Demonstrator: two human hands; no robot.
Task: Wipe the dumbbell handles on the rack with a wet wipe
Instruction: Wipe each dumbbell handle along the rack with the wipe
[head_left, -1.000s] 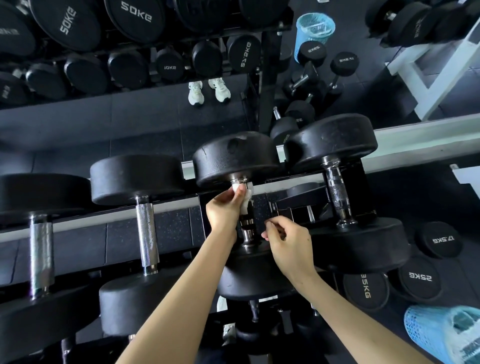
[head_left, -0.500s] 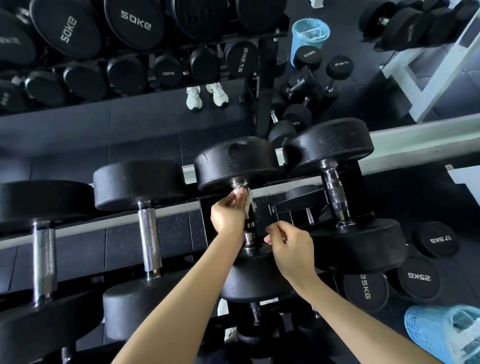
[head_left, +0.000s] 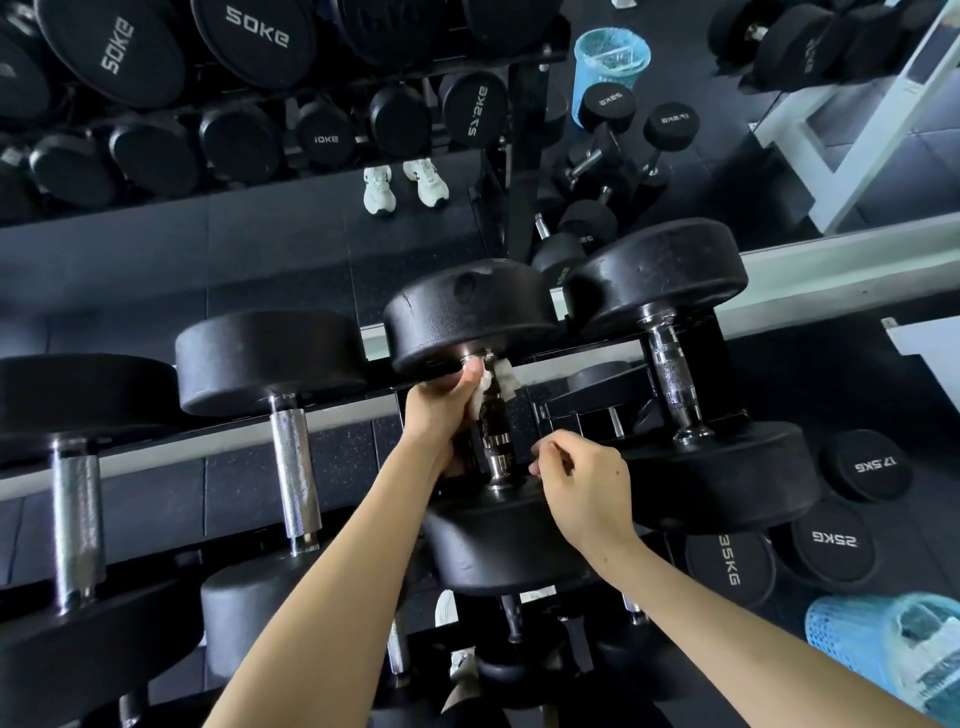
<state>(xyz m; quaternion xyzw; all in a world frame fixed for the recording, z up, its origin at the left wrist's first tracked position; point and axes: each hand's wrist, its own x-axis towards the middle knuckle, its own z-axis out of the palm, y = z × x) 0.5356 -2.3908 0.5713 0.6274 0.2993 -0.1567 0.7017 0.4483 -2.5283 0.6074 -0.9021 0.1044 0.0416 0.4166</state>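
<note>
Entry: dumbbell handle (head_left: 493, 434), third along the rack (head_left: 156, 455), toward its right end.
- Left hand (head_left: 441, 410): now wrapping round the handle's far end, pressing the wet wipe (head_left: 482, 391) against it; a second ago it was only pinching there.
- Right hand (head_left: 584, 486): hovering beside the near end, fingers loosely curled, holding nothing.

I am judging the wiping stroke as just beginning.

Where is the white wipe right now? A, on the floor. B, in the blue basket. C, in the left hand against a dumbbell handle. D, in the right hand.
C: the left hand grips the wet wipe around the top of the dumbbell handle; the right hand shows no wipe.
</note>
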